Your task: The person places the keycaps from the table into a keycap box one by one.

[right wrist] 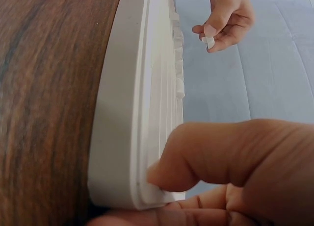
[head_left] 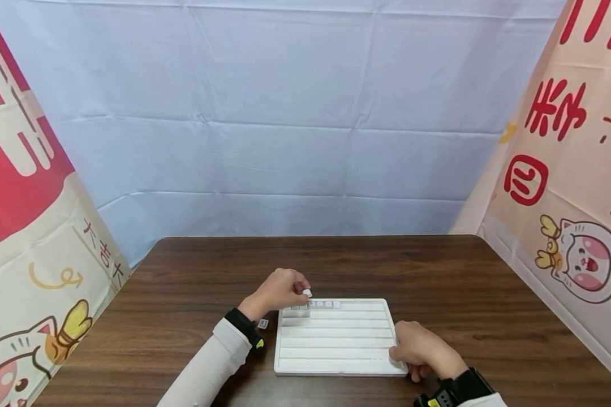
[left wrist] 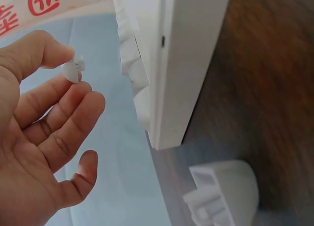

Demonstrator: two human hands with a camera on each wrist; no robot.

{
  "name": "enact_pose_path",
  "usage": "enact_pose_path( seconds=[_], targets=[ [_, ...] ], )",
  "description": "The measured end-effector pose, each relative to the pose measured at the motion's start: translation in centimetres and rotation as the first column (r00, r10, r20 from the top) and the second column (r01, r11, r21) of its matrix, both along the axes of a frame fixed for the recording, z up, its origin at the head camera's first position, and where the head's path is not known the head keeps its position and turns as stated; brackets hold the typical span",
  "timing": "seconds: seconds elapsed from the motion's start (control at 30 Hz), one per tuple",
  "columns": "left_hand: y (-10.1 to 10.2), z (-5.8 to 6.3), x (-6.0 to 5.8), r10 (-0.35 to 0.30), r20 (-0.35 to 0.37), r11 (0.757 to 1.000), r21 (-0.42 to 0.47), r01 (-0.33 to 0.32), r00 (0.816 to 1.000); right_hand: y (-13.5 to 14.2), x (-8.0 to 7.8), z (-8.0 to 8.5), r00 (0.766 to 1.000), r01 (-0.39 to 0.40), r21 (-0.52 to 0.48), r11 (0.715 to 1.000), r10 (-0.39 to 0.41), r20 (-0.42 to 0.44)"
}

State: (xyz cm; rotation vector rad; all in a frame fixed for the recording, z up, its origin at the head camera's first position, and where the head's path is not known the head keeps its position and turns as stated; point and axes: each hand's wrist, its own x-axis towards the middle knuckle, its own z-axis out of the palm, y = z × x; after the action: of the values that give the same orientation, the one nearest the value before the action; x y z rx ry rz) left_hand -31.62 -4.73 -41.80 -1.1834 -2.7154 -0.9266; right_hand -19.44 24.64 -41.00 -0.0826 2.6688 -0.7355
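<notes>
My left hand (head_left: 281, 289) pinches a small white keycap (left wrist: 73, 69) between thumb and fingertip, its stem side showing in the left wrist view. It hovers above the top left of a white ridged tray (head_left: 338, 342). Several white keycaps (head_left: 327, 304) stand side by side along the tray's top row, partly covered by the left hand in the head view. At the tray's lower right corner, my right hand (head_left: 421, 346) grips the edge, thumb on top and fingers at the side and underneath.
Left of the tray, a loose keycap (head_left: 262, 324) lies on the dark wooden table (head_left: 183, 316), close to the left wrist's black strap. Behind the table hangs a pale blue cloth (head_left: 285, 141), with printed banners on both sides.
</notes>
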Motion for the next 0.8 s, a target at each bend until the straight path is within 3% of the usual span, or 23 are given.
enact_pose_path(
  seconds=[0.23,0.53,0.8],
  targets=[
    [0.6,0.4,-0.1,-0.009,-0.007,0.999,-0.032,0.009,1.000,-0.1,-0.1,0.1,1.000,-0.004,0.001,1.000,0.004,0.003],
    [1.5,0.5,-0.5,-0.036,0.088,0.998,-0.048,0.040,0.995,-0.2,0.0,0.1,1.000,0.001,0.013,1.000,-0.001,0.006],
    [2.6,0.9,-0.6,-0.059,0.065,0.997,-0.046,0.062,0.996,-0.3,0.1,0.3,1.000,0.008,0.011,1.000,-0.008,0.010]
  ],
)
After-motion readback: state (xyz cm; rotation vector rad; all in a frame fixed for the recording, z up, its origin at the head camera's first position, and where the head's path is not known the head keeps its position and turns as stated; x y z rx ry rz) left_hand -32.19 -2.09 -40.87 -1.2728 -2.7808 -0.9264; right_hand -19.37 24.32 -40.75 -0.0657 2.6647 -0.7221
